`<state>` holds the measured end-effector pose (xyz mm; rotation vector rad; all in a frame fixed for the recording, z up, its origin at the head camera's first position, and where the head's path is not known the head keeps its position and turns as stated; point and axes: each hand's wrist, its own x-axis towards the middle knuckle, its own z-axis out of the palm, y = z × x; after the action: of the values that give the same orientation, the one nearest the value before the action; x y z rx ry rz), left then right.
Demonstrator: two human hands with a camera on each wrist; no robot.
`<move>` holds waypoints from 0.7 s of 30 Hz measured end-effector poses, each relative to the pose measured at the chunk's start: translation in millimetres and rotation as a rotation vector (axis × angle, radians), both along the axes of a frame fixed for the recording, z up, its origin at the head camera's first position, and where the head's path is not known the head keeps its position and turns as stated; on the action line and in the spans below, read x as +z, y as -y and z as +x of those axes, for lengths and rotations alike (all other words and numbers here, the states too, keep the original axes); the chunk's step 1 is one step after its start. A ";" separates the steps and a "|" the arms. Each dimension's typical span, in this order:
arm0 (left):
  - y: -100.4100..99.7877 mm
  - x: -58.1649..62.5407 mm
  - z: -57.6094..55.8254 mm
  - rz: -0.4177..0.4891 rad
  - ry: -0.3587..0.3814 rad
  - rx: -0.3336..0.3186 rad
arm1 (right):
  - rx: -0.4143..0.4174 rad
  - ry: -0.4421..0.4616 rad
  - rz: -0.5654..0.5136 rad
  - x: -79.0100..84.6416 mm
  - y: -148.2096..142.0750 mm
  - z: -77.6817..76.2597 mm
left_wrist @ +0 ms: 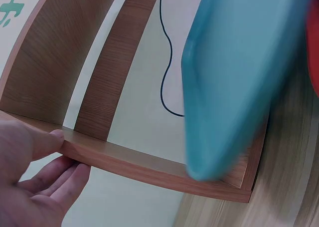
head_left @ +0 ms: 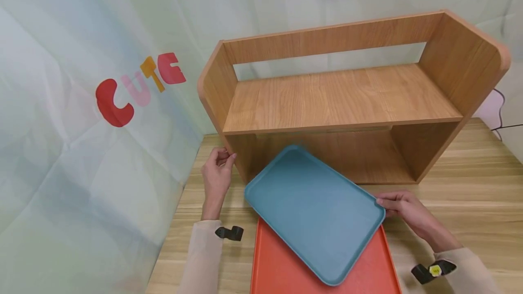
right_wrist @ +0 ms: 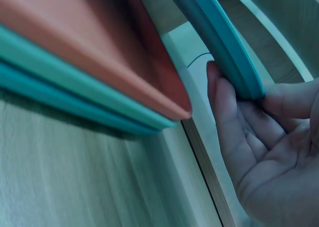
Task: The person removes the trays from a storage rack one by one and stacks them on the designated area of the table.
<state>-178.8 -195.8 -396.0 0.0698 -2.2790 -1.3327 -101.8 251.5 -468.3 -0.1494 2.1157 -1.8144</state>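
A blue tray [head_left: 314, 212] is tilted in the air, turned at an angle, with its far corner at the opening of the lower shelf. My right hand [head_left: 404, 212] pinches its right corner between thumb and fingers, as the right wrist view also shows at the tray's rim [right_wrist: 234, 62]. Under it lies an orange-red tray [head_left: 282, 267], topmost of a stack whose lower rims [right_wrist: 75, 82] are green and blue. My left hand [head_left: 218, 173] pinches the left side edge of the wooden shelf [head_left: 343, 99]; thumb and fingers sit on either side of that board [left_wrist: 129, 164].
The two-level shelf stands at the back of the wood-grain table [head_left: 457, 162]. A pale curtain [head_left: 135, 171] with coloured letters hangs at the left and behind. A dark cable [left_wrist: 167, 72] shows through the shelf's open back.
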 end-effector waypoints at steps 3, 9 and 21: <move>-0.1 0.0 0.3 -0.004 -0.005 0.002 | 0.055 -0.019 0.015 -1.7 -2.6 -1.2; -0.5 0.3 0.7 -0.004 0.005 0.006 | 0.117 -0.016 0.046 -3.4 -5.1 -1.4; -0.6 1.2 -0.2 0.008 0.009 0.000 | 0.218 0.009 0.089 -3.6 -9.1 -6.3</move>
<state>-179.0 -195.3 -394.9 0.0791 -2.2817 -1.3439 -108.1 260.6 -471.9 -0.3344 2.0795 -1.5907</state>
